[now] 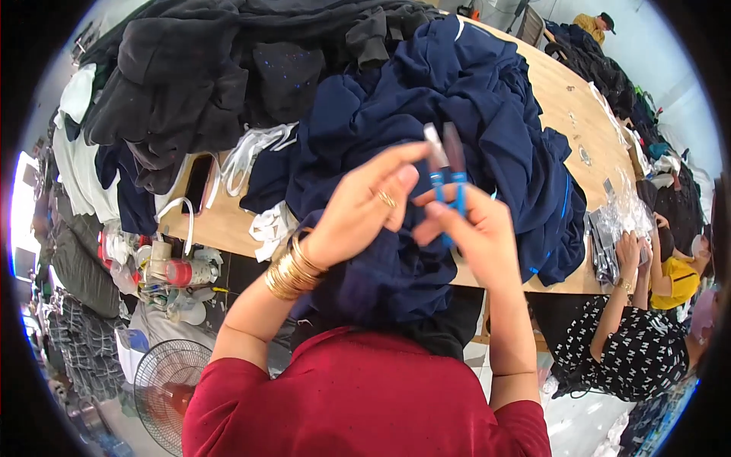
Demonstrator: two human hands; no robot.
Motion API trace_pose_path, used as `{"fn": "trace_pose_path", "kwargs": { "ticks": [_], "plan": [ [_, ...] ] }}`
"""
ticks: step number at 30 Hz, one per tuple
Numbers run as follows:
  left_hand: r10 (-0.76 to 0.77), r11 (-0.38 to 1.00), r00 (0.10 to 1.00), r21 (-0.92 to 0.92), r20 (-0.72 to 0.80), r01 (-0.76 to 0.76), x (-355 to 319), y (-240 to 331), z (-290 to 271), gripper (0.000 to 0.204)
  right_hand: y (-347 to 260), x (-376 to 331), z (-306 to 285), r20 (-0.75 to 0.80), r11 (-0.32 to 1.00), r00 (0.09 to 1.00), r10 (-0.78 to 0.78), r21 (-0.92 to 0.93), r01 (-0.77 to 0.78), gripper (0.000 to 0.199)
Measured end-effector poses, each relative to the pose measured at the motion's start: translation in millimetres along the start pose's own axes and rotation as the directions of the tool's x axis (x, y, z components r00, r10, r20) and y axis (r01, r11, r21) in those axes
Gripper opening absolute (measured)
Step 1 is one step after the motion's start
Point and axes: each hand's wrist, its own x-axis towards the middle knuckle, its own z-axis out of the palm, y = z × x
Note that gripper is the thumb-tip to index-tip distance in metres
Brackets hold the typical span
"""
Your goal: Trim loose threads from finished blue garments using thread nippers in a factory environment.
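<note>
My right hand [474, 228] is closed around the blue handles of a pair of scissors [449, 180]. Their blades point away from me, spread apart and smeared by motion. Close to the blades on the left is my left hand [367, 202], its index finger stretched toward them and its thumb apart. Any contact between that fingertip and the blade cannot be told. Gold bangles circle the left wrist. Beneath both hands lies a large heap of navy fabric [365, 114], which spreads over the table and hangs down over my lap.
Dark grey garments [183, 68] pile up at the far left of the wooden table [563, 84]. White strips [255, 152] and a phone [198, 183] lie near its left edge. Right, a co-worker's hands [628, 255] touch clear plastic packets [609, 221]. A fan [171, 388] stands lower left.
</note>
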Motion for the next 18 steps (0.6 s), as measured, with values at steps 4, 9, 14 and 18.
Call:
{"fn": "trace_pose_path", "kwargs": {
  "ticks": [4,9,14,18],
  "plan": [
    [0.068,0.995,0.998,0.075,-0.003,-0.067,3,20,-15,0.03,20,-13,-20,-0.09,0.997,0.996,-0.003,0.079,0.01,0.018],
    [0.094,0.976,0.995,0.196,0.028,-0.098,5,33,6,0.023,34,-6,7,0.206,0.917,0.964,0.166,0.327,-0.228,0.039],
    [0.126,0.87,0.988,0.468,0.088,-0.152,11,52,2,0.018,47,-12,-19,0.351,0.942,0.924,0.154,0.23,-0.244,0.064],
    [-0.032,0.76,0.966,0.634,0.257,-0.143,14,47,-6,0.019,1,-18,-42,0.55,0.969,0.8,0.24,-0.185,-0.164,0.037]
  ]
}}
